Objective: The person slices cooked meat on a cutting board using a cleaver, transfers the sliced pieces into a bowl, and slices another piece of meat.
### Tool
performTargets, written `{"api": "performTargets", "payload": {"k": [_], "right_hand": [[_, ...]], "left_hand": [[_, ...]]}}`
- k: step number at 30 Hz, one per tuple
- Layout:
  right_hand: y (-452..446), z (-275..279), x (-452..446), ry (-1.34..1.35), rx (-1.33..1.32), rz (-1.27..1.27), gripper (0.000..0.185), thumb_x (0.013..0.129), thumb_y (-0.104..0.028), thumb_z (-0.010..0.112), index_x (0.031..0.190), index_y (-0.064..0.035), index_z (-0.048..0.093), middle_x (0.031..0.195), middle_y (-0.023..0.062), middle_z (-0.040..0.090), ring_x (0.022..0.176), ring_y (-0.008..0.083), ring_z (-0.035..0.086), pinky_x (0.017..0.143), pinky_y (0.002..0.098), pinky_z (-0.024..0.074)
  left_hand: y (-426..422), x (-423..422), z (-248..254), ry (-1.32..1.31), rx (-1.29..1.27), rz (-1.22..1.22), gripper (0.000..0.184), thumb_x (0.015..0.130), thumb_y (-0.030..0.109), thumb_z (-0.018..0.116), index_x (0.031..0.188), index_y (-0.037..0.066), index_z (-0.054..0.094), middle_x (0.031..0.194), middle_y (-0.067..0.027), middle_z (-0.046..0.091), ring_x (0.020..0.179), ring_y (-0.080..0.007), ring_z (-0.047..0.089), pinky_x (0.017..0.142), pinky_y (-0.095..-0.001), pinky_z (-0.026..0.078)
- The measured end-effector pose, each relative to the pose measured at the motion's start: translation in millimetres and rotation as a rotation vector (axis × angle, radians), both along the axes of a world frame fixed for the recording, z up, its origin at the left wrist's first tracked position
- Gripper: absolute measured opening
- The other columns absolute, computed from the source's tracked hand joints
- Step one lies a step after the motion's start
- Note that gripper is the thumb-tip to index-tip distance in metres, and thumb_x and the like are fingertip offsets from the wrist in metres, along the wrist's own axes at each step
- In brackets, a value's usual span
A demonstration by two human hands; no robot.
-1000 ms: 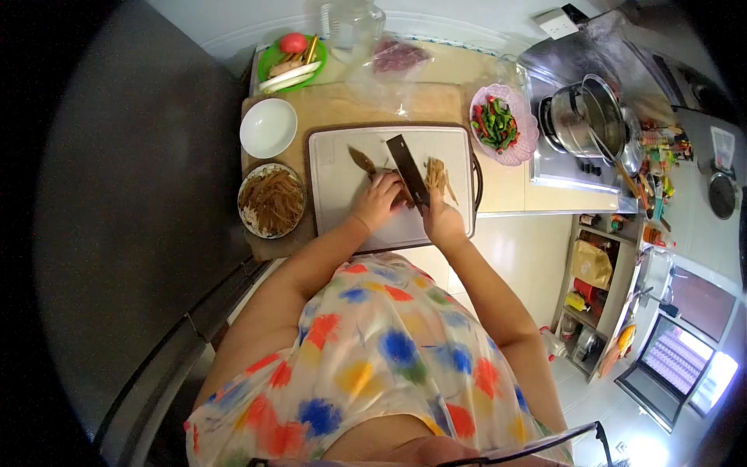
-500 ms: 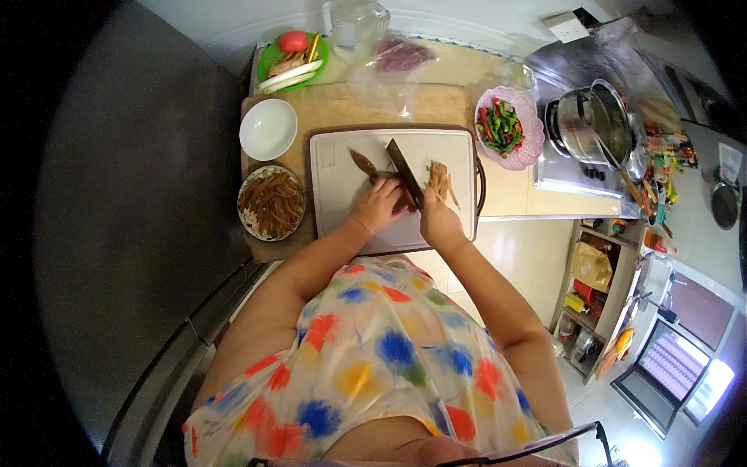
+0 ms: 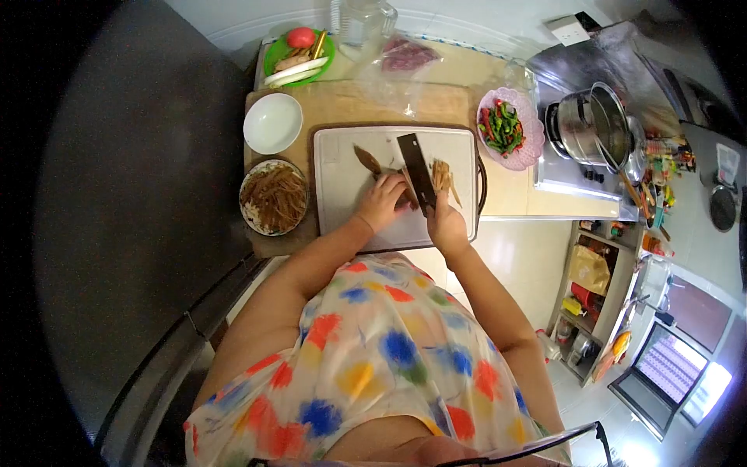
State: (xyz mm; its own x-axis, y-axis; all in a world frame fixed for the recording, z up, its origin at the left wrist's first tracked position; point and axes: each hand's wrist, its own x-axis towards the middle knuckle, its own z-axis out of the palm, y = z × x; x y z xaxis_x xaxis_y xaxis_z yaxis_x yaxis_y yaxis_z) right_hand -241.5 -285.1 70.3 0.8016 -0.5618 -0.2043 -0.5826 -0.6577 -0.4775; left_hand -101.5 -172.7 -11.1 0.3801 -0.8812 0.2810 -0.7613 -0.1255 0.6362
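My right hand (image 3: 446, 227) is closed round the handle of a dark cleaver (image 3: 416, 167), whose broad side now faces up. My left hand (image 3: 379, 204) lies just left of the blade, its fingers curled over a brown piece of food (image 3: 408, 194) that they partly hide. Both hands are over a white cutting board (image 3: 336, 187) with a dark rim. Another brown, pointed piece (image 3: 366, 159) lies up and left of my left hand. Right of the cleaver sits a small pile of thin light-brown strips (image 3: 442, 177), partly covered by the blade.
Left of the board stand a white bowl (image 3: 273, 124) and a bowl of brown strips (image 3: 272, 198). A green plate of vegetables (image 3: 331, 58), a plastic bag with dark red contents (image 3: 408, 56) and a pink dish of cut peppers (image 3: 531, 136) lie behind. At right, a steel pot (image 3: 576, 124) stands on the stove.
The cleaver has shifted right and turned from nearly edge-on to show its broad side. My right hand moved slightly right with it. My left hand stays on the brown piece.
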Motion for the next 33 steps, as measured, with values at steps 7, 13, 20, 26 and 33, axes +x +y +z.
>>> {"api": "performTargets", "payload": {"k": [7, 13, 20, 26, 33], "right_hand": [[1.5, 7.5, -0.6, 0.179, -0.006, 0.087, 0.034, 0.085, -0.009, 0.048, 0.116, 0.0003, 0.037, 0.072, 0.0254, 0.063, 0.065, 0.0422, 0.063, 0.057, 0.0521, 0.0496], [-0.2, 23.5, 16.3, 0.306, 0.023, 0.122, 0.038, 0.083, -0.004, 0.045, 0.12, -0.0001, 0.039, 0.075, 0.0254, 0.064, 0.071, 0.0407, 0.065, 0.064, 0.0495, 0.0518], [5.4, -0.8, 22.1, 0.35, 0.015, 0.069, 0.04, 0.082, -0.005, 0.046, 0.121, -0.0013, 0.038, 0.081, 0.0255, 0.065, 0.075, 0.0421, 0.065, 0.066, 0.0506, 0.0521], [0.9, -25.2, 4.1, 0.05, -0.018, -0.063, 0.04, 0.083, -0.009, 0.053, 0.117, -0.0005, 0.036, 0.072, 0.0301, 0.06, 0.064, 0.0478, 0.06, 0.055, 0.0557, 0.0467], [-6.8, -3.8, -8.5, 0.04, -0.017, 0.034, 0.049, 0.084, -0.012, 0.057, 0.124, 0.0009, 0.032, 0.072, 0.0267, 0.062, 0.067, 0.0454, 0.061, 0.059, 0.0535, 0.0474]], "left_hand": [[0.6, 3.0, 5.3, -0.059, -0.006, -0.013, 0.04, 0.069, 0.021, 0.072, 0.104, 0.004, 0.06, 0.113, -0.0094, 0.054, 0.112, -0.0278, 0.049, 0.094, -0.037, 0.045], [-1.1, 4.0, 0.6, -0.084, 0.01, -0.008, 0.037, 0.07, 0.022, 0.072, 0.1, 0.004, 0.062, 0.113, -0.0096, 0.054, 0.109, -0.0281, 0.05, 0.092, -0.0364, 0.046], [2.6, 0.4, -2.8, -0.095, 0.067, -0.006, 0.037, 0.07, 0.023, 0.072, 0.1, 0.005, 0.062, 0.112, -0.0096, 0.055, 0.111, -0.0285, 0.05, 0.091, -0.0365, 0.048], [1.3, 0.3, 5.5, -0.007, 0.054, -0.015, 0.039, 0.072, 0.023, 0.072, 0.105, 0.005, 0.059, 0.113, -0.0107, 0.053, 0.114, -0.0304, 0.047, 0.099, -0.0388, 0.041], [1.6, -1.1, 1.6, -0.032, 0.007, -0.004, 0.039, 0.068, 0.019, 0.075, 0.102, 0.005, 0.059, 0.11, -0.0086, 0.054, 0.113, -0.0283, 0.046, 0.098, -0.0379, 0.041]]}}
